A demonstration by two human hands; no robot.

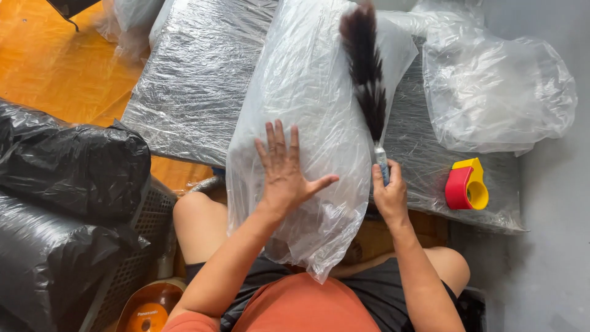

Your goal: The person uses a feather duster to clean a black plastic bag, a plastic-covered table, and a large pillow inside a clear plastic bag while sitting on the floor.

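Observation:
A large clear plastic bag lies across my lap and over a plastic-wrapped grey slab. My left hand rests flat on the bag with fingers spread, holding nothing. My right hand grips the thin handle of a dark feather duster. The duster's brown and black plumes point away from me along the bag's right side.
A red and yellow tape dispenser sits on the slab at right. Another crumpled clear bag lies at the upper right. Black-wrapped bulky items stand at left beside a grey perforated basket. Orange floor lies beyond.

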